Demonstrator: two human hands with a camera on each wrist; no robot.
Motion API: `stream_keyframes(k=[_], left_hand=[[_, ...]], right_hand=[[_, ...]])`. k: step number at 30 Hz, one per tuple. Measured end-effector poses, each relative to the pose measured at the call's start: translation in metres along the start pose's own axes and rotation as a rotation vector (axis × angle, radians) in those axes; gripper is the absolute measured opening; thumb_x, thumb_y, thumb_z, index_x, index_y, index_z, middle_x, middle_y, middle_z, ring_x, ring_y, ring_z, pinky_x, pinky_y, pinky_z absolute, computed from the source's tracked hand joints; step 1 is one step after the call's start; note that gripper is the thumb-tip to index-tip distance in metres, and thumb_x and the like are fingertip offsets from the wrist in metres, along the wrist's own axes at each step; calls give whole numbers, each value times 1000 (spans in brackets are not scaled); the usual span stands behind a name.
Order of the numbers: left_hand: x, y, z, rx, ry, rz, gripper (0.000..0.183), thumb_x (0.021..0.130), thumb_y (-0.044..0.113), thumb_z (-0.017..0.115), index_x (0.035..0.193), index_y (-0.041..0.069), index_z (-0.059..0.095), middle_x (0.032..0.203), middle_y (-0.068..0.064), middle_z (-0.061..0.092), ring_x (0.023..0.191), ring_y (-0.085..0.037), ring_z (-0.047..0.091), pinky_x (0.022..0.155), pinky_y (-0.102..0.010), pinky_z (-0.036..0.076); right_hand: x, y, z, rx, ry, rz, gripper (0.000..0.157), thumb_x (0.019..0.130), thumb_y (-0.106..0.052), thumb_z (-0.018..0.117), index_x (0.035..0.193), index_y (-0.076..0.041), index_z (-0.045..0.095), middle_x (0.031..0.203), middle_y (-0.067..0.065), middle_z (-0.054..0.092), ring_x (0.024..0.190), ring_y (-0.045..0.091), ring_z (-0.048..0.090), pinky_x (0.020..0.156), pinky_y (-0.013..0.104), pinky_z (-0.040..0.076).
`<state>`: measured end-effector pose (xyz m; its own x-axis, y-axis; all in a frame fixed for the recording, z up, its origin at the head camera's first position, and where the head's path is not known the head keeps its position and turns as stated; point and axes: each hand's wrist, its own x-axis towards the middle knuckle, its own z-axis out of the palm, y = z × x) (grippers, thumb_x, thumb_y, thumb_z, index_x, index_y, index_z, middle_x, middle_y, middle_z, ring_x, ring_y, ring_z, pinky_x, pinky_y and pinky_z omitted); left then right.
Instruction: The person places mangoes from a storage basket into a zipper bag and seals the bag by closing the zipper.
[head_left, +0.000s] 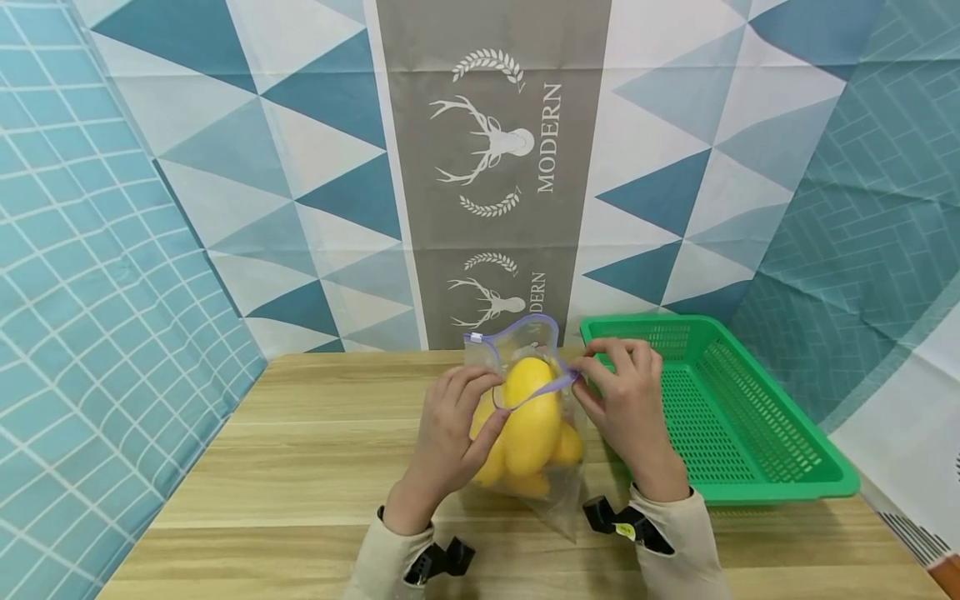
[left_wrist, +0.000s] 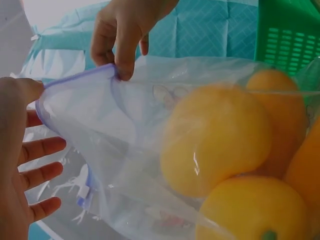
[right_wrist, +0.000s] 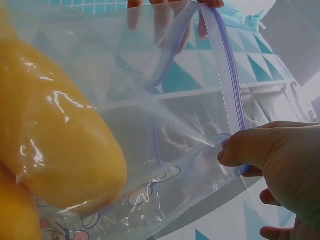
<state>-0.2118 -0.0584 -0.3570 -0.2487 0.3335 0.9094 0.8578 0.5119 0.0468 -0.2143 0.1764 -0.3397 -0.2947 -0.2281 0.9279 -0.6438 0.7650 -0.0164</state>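
Your left hand (head_left: 450, 425) pinches the near left edge of the clear plastic zip bag with a purple seal strip (head_left: 525, 392), thumb on the rim and fingers spread along its side. Your right hand (head_left: 626, 400) pinches the same strip at its right end, so the mouth stands open. The bag sits upright in the middle of the pale wooden worktop (head_left: 300, 467), full of smooth yellow fruits (head_left: 528, 421). A green perforated plastic basket (head_left: 750, 433) lies just right of it.
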Motion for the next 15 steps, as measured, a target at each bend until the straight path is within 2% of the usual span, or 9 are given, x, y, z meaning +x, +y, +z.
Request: stream_keyframes(k=[4,8,11,14,15], left_hand=[[-2,-8,-3,5,15,-16,42,108,36,37,117,3,61,115,-12,61,105,-32,57,86,-49,44],[-4,-17,-7,29,45,-50,42,108,36,40,119,2,61,116,-14,62,103,-34,58,85,-50,46],[-5,-23,-8,46,64,-81,41,107,35,43,120,1,62,116,-14,62,103,-35,58,83,-50,46],[-8,-28,-8,65,82,-114,42,107,35,44,121,0,61,115,-15,62,103,-37,57,82,-52,45],[-8,-29,-8,70,84,-126,42,107,36,44,122,0,61,115,-15,61,103,-37,56,82,-53,45]], right_hand=[[1,-2,-1,17,-1,-14,18,70,4,82,84,-5,75,99,15,63,91,40,47,77,62,35],[1,-4,-2,30,1,-39,20,69,4,83,84,-6,74,98,14,63,90,39,47,75,61,35],[2,-5,-3,45,-5,-67,17,72,2,81,84,-7,75,98,13,63,90,39,47,75,61,35],[3,-6,-5,59,-20,-90,4,85,-6,73,84,-10,74,97,11,63,90,38,47,76,61,36],[3,-7,-5,60,-25,-100,9,91,-11,68,83,-11,74,97,11,63,89,38,47,76,61,36]])
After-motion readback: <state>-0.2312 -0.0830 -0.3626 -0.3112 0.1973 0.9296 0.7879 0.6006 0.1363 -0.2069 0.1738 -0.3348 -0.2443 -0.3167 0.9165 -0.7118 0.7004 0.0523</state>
